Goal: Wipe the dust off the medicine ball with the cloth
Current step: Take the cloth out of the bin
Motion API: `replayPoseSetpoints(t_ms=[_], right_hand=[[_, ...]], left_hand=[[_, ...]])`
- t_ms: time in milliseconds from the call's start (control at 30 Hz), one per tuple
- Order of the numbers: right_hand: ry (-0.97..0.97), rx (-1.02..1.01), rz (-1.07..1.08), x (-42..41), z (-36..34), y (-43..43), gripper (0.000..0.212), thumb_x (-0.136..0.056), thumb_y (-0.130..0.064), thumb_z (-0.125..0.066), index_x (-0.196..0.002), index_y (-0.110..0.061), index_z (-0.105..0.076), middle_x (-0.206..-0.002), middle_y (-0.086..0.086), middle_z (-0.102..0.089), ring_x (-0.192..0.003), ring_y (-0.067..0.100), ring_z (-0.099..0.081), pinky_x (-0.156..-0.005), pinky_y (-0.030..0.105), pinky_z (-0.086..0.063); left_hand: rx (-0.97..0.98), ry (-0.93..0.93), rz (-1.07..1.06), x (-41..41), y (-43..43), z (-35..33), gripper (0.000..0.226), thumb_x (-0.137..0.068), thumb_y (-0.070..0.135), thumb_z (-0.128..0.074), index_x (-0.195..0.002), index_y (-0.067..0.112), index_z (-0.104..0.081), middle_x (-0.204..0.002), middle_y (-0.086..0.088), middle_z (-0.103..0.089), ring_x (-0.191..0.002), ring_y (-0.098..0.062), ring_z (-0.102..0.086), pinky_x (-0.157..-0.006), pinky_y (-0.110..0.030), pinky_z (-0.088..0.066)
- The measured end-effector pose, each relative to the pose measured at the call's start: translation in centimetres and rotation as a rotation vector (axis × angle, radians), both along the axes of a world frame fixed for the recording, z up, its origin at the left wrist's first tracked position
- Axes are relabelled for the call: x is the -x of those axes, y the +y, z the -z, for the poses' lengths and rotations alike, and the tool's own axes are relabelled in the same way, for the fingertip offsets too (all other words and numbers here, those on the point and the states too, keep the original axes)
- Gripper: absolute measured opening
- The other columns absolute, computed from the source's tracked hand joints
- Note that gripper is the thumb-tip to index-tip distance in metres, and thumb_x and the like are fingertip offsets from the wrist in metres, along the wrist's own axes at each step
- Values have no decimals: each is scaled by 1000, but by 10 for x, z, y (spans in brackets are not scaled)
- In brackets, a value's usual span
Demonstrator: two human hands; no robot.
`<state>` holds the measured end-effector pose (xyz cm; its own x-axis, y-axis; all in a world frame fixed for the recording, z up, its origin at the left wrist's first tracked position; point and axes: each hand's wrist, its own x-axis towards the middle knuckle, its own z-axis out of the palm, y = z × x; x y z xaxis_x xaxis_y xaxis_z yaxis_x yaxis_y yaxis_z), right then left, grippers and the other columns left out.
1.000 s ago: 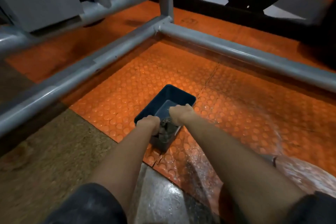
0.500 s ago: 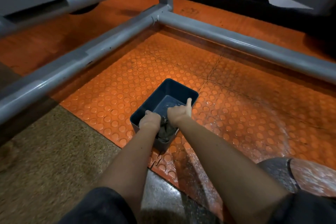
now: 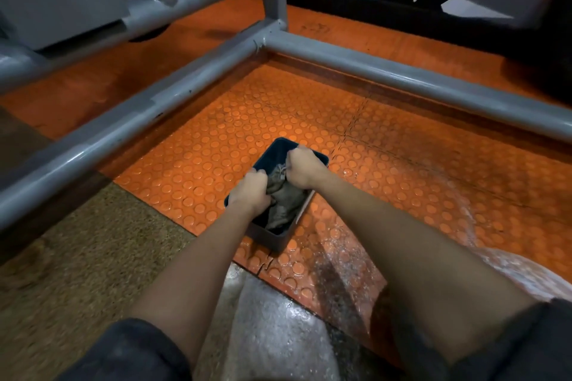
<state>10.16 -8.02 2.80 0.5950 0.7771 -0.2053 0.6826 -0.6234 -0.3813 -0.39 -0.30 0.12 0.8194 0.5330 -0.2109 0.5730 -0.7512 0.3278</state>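
Dark tub (image 3: 274, 241) sits on orange studded mat (image 3: 216, 139). Grey cloth (image 3: 286, 199) lies bunched inside tub, with upper end raised between my hands. Left grip (image 3: 250, 192) closed round cloth at tub's left rim. Right grip (image 3: 301, 168) closed round cloth over tub's far end. Grey tube frame (image 3: 123, 120) runs left of and beyond tub. Dusty pale curved surface, medicine ball (image 3: 520, 278) as far as I can tell, sits right of tub, nearer me, well apart, partly hidden by my right arm.

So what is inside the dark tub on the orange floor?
A grey cloth, gripped by the left hand and right hand. They hide the bottom of the tub.
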Motion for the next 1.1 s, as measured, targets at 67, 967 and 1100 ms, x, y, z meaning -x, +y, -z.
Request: replayPoseSetpoints(t_ms=[67, 967, 1100], right_hand=[[-11, -67, 4, 1, -19, -6, 11, -88, -2, -45, -82, -3, -54, -89, 15, -48, -94, 27, -46, -78, 34, -39], [196, -1023, 448, 146, -189, -277, 28, -87, 5, -58, -71, -16, -49, -90, 15, -59, -82, 22, -55, -74, 30, -47], [160, -954, 461, 187, -211, -334, 23, -87, 5, -58, -76, -15, -55, -81, 8, -58, -84, 23, -56, -67, 29, -47]], left_hand=[[-20, -101, -33, 5, 0, -13, 41, -79, 26, -70, -114, 10, -54, -121, -11, -47, -115, -32, -48, -91, -42, -45], [742, -826, 62, 135, -201, -172, 51, -73, 4, -78, -119, -2, -57, -111, -13, -64, -82, -14, -64, -63, -16, -53], [785, -758, 155, 179, -248, -203, 30, -77, -2, -73, -104, -1, -61, -92, -14, -67, -59, -7, -64, -54, -18, -54]])
